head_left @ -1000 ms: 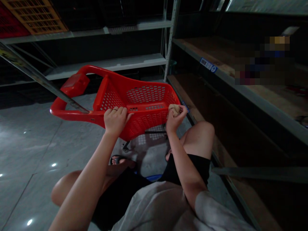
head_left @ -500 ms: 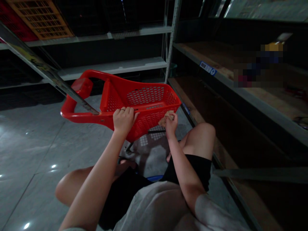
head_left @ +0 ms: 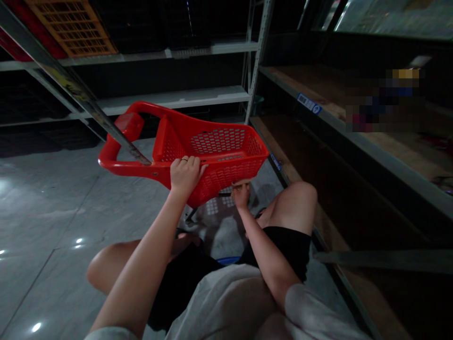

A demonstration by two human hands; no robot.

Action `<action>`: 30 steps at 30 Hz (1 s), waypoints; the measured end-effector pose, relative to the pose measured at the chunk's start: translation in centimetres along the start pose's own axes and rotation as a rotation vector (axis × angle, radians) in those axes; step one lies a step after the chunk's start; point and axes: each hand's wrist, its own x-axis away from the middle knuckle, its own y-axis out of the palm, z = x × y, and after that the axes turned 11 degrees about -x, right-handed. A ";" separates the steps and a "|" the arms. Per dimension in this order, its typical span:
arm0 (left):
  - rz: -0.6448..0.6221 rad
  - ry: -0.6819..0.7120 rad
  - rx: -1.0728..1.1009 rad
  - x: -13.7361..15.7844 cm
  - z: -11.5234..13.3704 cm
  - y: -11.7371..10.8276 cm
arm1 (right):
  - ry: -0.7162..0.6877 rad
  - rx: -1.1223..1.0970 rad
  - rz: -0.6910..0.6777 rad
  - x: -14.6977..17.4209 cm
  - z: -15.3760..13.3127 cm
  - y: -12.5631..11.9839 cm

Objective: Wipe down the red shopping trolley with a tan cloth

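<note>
In front of me stands a red plastic shopping cart (head_left: 230, 163) with perforated basket walls, its handle end toward the left. My left hand (head_left: 186, 174) is closed over the near rim of the basket, a ring on one finger. Lower and to the right, my right hand (head_left: 241, 193) is closed around a brownish cloth (head_left: 243, 182) at the lower side of the basket. Most of the cloth is hidden by the fingers and the basket's underside.
A metal pole (head_left: 88, 106) slants down to the cart's handle end. Behind it are metal shelves (head_left: 170, 98) with a yellow crate (head_left: 72, 26) on the upper level. To the right runs a wooden shelf (head_left: 293, 78). Below lies a grey floor (head_left: 53, 203).
My right hand has moved down and slightly left with the cloth, from the basket's side wall to its lower edge. My left hand keeps its hold on the rim. The view has shifted slightly.
</note>
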 end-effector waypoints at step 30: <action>-0.041 -0.002 0.015 -0.1 0.4 -0.3 | -0.278 -0.069 0.008 -6.2 -11.5 0.6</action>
